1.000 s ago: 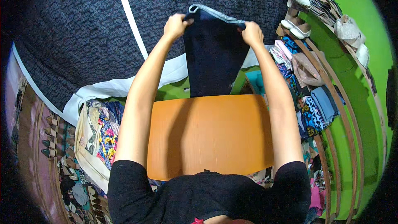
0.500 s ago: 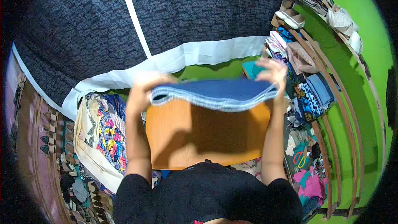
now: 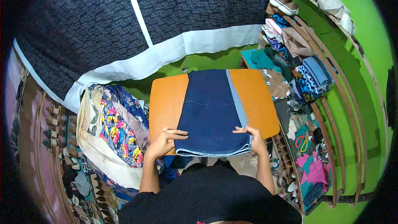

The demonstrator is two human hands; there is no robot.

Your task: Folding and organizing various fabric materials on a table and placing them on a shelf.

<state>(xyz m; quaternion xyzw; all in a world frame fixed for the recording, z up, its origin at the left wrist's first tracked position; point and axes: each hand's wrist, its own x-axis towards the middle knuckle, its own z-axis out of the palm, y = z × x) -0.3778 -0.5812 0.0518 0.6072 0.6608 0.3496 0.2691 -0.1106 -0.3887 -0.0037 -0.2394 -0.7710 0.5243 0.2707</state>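
Down since the earlier frame are the left hand (image 3: 162,143), fingers over one edge; the cloth (image 3: 210,110), laid across the table (image 3: 167,95); and the right hand (image 3: 258,142), fingers over the other edge. Whether either pinches, I cannot tell; uneven tugging could skew the hem (image 3: 212,154).

Free tabletop (image 3: 168,99) either side of cloth (image 3: 211,110)

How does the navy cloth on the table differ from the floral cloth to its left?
The navy cloth is mostly plain; the floral cloth is multicoloured.
The navy cloth lies spread on the table; the floral cloth is bunched in a heap.
Both hands are at the navy cloth; neither touches the floral cloth.
Both are fabric.
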